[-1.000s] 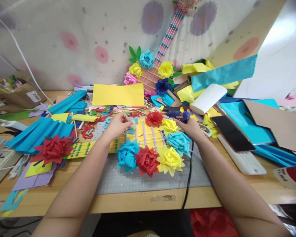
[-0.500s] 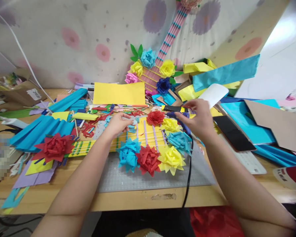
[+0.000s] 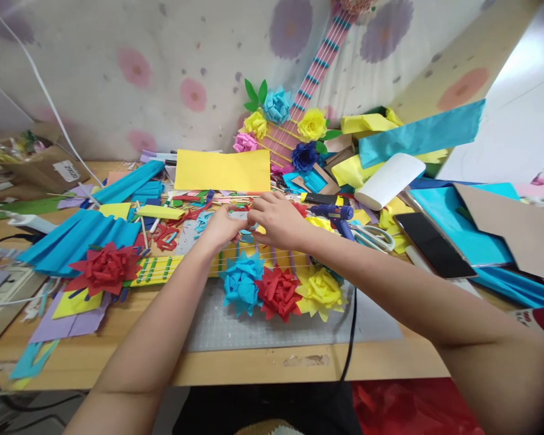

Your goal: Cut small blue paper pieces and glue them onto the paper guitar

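Just above the body of a yellow paper guitar (image 3: 158, 270), my left hand (image 3: 225, 228) is closed, its fingertips pinched at a small pale piece that I cannot make out. My right hand (image 3: 274, 219) meets it from the right, fingers curled together at the same spot; what they hold is hidden. Below the hands, a blue paper flower (image 3: 242, 283), a red one (image 3: 278, 292) and a yellow one (image 3: 320, 292) line the guitar's lower edge. My right hand and forearm partly cover the upper flowers.
A blue glue gun (image 3: 333, 211), scissors (image 3: 374, 238) and a phone (image 3: 435, 244) lie to the right. A grey cutting mat (image 3: 263, 332) is under the guitar. Blue crepe paper (image 3: 79, 241) and a red flower (image 3: 104, 269) are at left. A pink paper guitar (image 3: 320, 66) leans behind.
My right hand has moved left from beside the glue gun to meet my left hand, and its fingers have closed. The white object near it is now uncovered. The view has shifted slightly.
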